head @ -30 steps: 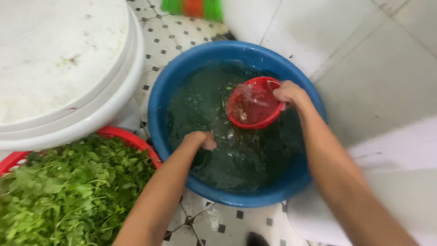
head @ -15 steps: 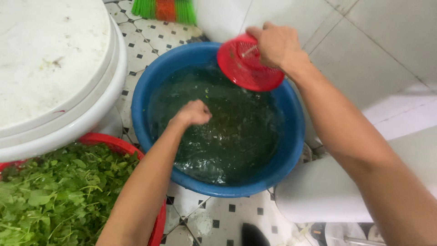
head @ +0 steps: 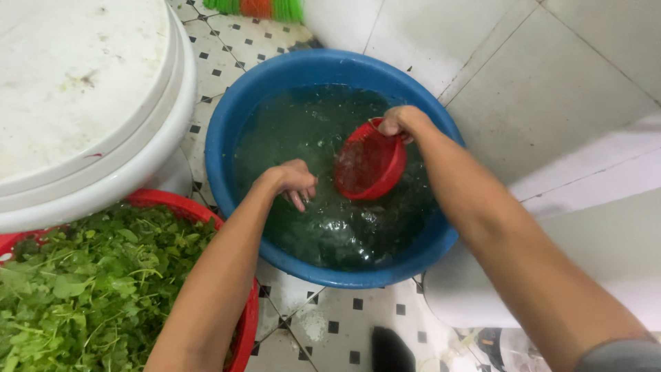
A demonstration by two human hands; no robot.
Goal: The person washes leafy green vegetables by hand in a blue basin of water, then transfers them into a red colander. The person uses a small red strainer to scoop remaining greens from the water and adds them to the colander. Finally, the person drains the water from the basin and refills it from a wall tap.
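A blue plastic basin full of dark green water stands on the tiled floor. My right hand grips the rim of a small red strainer, which is dipped into the water at the basin's middle. My left hand hovers at the water's surface just left of the strainer, fingers loosely curled and pointing down, holding nothing that I can see.
A red basket heaped with leafy greens sits at the lower left. A large white round lid fills the upper left. A green and orange broom lies at the top. White tiled wall is on the right.
My right hand has brought the red strainer down from the basin's far rim into the water. My left hand has stayed at the water's surface near the middle.
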